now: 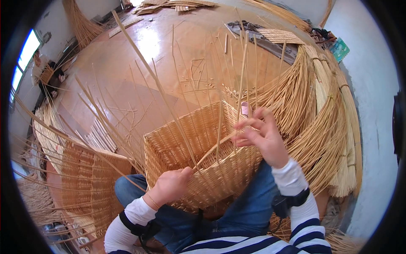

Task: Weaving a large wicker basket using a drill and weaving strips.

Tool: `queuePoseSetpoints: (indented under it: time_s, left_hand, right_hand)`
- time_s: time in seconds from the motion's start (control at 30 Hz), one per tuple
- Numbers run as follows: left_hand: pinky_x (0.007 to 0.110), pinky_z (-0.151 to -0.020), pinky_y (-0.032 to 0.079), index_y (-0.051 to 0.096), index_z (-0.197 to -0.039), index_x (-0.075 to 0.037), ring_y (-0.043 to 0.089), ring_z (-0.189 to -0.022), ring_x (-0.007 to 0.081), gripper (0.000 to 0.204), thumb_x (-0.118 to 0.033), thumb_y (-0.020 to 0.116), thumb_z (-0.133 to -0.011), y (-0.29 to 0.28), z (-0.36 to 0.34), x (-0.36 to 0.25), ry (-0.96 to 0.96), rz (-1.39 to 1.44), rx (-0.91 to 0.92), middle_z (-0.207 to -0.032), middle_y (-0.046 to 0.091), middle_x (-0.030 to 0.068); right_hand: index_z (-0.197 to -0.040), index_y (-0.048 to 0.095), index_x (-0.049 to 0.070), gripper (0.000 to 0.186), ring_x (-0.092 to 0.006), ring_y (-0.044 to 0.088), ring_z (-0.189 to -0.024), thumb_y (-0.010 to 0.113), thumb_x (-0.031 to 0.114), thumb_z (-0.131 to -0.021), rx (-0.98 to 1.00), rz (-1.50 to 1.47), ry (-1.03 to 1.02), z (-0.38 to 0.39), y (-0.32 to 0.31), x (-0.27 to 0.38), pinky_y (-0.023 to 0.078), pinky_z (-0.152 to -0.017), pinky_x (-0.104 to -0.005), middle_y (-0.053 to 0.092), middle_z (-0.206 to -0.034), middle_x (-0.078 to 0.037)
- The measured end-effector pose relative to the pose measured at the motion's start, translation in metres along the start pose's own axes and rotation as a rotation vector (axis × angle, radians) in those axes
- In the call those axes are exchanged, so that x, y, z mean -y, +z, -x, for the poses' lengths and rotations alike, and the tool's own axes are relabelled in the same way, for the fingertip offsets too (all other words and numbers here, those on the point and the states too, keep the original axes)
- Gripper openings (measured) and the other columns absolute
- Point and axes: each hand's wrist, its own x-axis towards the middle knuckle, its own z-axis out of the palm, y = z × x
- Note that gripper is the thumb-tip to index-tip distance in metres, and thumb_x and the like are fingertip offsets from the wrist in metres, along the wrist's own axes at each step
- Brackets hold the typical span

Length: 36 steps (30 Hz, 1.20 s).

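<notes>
A rectangular woven wicker basket rests between my knees, with upright rods still rising from its rim. My left hand is closed at the near rim, pinching the base of a wicker rod. That rod slants up along the near side to my right hand. Raised over the right end of the basket, my right hand has curled, partly spread fingers, with the rod's end at the fingertips. A small pale pink piece shows beside those fingers; I cannot make out what it is.
Large bundles of wicker rods lie to my right. Another woven basket with long rods stands at left. A person sits at far left. Woven pieces and offcuts lie on the floor, with a dark cloth at far right.
</notes>
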Motion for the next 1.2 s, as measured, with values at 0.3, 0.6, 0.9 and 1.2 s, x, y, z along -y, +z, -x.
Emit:
queuePoseSetpoints:
  time_s: [0.3, 0.6, 0.9, 1.2]
  left_hand:
    - [0.05, -0.062, 0.048, 0.054, -0.102, -0.005, 0.062, -0.076, 0.0436, 0.014, -0.017, 0.052, -0.095, 0.007, -0.003, -0.005, 0.031, 0.211, -0.06, -0.08, 0.062, 0.0232]
    - [0.049, -0.058, 0.049, 0.057, -0.086, -0.004, 0.063, -0.066, 0.0403, 0.029, -0.031, 0.062, -0.092, 0.028, -0.016, -0.022, -0.105, 0.042, -0.18, -0.069, 0.063, 0.0205]
    - [0.05, -0.059, 0.05, 0.058, -0.084, -0.003, 0.064, -0.066, 0.0396, 0.034, -0.036, 0.057, -0.094, 0.021, -0.019, -0.018, -0.057, 0.064, -0.184, -0.067, 0.064, 0.0193]
    - [0.052, -0.064, 0.05, 0.06, -0.089, -0.003, 0.065, -0.07, 0.0408, 0.034, -0.036, 0.054, -0.095, 0.036, -0.024, -0.003, 0.019, -0.006, -0.097, -0.074, 0.066, 0.0223]
  right_hand:
    - [-0.111, 0.03, 0.011, 0.021, -0.0221, 0.068, -0.068, 0.046, 0.004, -0.1, -0.507, -0.289, 0.244, 0.059, -0.025, -0.09, 0.058, -0.06, -0.0303, 0.063, -0.101, -0.02]
    - [-0.109, 0.033, 0.007, 0.016, -0.0155, 0.063, -0.071, 0.046, 0.006, -0.1, -0.461, 0.007, 0.072, 0.072, -0.014, -0.069, 0.053, -0.065, -0.0263, 0.066, -0.1, -0.021]
    - [-0.105, 0.049, 0.002, 0.015, -0.0108, 0.057, -0.056, 0.056, 0.013, -0.098, -0.568, -0.118, 0.282, 0.059, -0.04, -0.097, 0.047, -0.052, -0.0219, 0.066, -0.083, -0.01]
    - [-0.135, 0.048, -0.004, 0.043, -0.0278, 0.068, -0.096, 0.054, 0.019, -0.099, 0.148, 0.336, -0.145, 0.007, 0.101, -0.025, 0.052, -0.084, -0.0331, 0.065, -0.117, -0.022]
